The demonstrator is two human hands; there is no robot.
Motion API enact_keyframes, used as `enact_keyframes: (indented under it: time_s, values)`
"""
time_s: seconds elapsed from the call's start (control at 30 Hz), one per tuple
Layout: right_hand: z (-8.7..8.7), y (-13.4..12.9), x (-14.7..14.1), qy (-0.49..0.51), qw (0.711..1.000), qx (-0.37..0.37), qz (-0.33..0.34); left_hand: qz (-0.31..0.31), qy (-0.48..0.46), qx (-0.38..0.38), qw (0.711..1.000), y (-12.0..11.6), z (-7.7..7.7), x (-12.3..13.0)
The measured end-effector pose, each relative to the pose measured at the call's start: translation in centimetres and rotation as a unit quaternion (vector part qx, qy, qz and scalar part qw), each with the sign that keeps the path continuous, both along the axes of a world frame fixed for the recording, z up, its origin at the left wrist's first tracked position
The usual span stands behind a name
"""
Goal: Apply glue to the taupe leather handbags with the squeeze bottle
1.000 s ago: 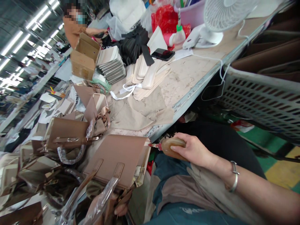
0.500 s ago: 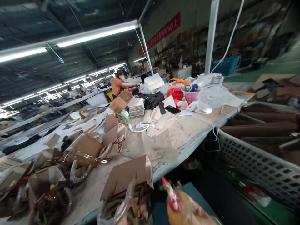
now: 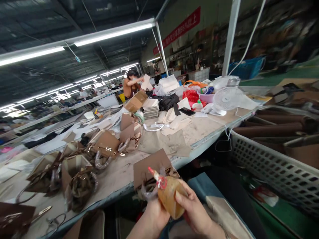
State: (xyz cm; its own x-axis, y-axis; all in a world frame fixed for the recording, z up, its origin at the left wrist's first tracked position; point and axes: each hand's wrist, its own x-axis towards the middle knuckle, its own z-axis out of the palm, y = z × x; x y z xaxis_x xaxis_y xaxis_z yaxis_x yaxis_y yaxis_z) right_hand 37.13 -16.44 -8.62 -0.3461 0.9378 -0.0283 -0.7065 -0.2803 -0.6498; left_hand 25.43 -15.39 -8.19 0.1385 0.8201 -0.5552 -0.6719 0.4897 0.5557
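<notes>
An amber squeeze bottle (image 3: 171, 197) with a red-tipped, smeared nozzle is between my hands, tilted up and to the left. My right hand (image 3: 193, 207) grips its right side, thumb across the front. From the lower left, my left hand (image 3: 156, 212) is closed against the bottle, with its fingers largely hidden behind it. Just behind the bottle, a brown handbag (image 3: 152, 164) with its flap raised lies at the table edge, its lower part covered by the bottle and my hands. Teal and beige material (image 3: 209, 189) lies by my lap.
Several brown handbags (image 3: 77, 181) with plastic-wrapped handles stand on the worktable (image 3: 112, 179) at left. Scissors (image 3: 56, 222) lie near its edge. Stacked panels (image 3: 151, 109), a phone (image 3: 186, 111) and a white fan (image 3: 226, 98) sit farther back. A white basket (image 3: 269, 162) holds brown pieces. A co-worker (image 3: 131, 84) lifts a pale panel.
The bottle has moved up and left, in front of the handbag. My left hand has come from the bag's handle to the bottle. The view has shifted, and the co-worker has raised a panel.
</notes>
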Motion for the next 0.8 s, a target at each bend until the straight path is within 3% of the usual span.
enact_keyframes:
  time_s: [0.1,0.17,0.23,0.3,0.33,0.37,0.4,0.47,0.5,0.53,0.57,0.63,0.7,0.8]
  values:
    - [0.0,1.0,-0.5,0.024,0.999,-0.027,-0.02,0.016,-0.054,-0.036,0.998,0.2,1.1,-0.8]
    - [0.1,1.9,-0.9,0.036,0.998,-0.041,-0.029,-0.047,-0.055,-0.038,0.997,-0.2,2.2,-2.1]
    - [0.4,2.7,-1.2,0.049,0.997,-0.051,-0.032,-0.145,0.035,-0.024,0.989,-1.5,3.0,-3.9]
    - [0.8,3.4,-1.4,0.065,0.996,-0.057,-0.033,-0.213,0.243,0.039,0.945,-3.3,3.2,-6.0]
    - [1.0,3.6,-1.5,0.074,0.995,-0.058,-0.034,-0.211,0.39,0.107,0.89,-4.2,3.1,-7.1]
    - [1.2,3.9,-1.7,0.082,0.994,-0.06,-0.035,-0.175,0.533,0.191,0.805,-5.0,2.8,-8.1]
    - [1.4,4.0,-1.8,0.089,0.993,-0.062,-0.036,-0.112,0.645,0.275,0.704,-5.6,2.4,-9.0]
    - [1.6,4.2,-2.0,0.096,0.992,-0.071,-0.04,-0.009,0.766,0.394,0.508,-6.1,1.1,-10.0]
    - [1.7,4.2,-2.1,0.095,0.992,-0.075,-0.042,0.015,0.794,0.423,0.436,-6.0,0.4,-10.2]
    - [1.7,4.2,-2.1,0.092,0.992,-0.077,-0.043,0.023,0.811,0.438,0.386,-5.5,-0.2,-10.1]
    - [1.7,4.2,-2.2,0.088,0.992,-0.078,-0.043,0.028,0.823,0.44,0.358,-4.9,-0.8,-9.7]
    - [1.8,4.2,-2.2,0.082,0.993,-0.08,-0.04,0.056,0.834,0.424,0.35,-3.2,-1.6,-8.8]
    - [2.0,4.2,-2.2,0.084,0.993,-0.081,-0.036,0.076,0.835,0.402,0.368,-1.5,-2.0,-7.6]
    - [2.3,4.4,-2.5,0.1,0.992,-0.074,-0.037,0.011,0.829,0.424,0.365,0.8,-2.2,-6.3]
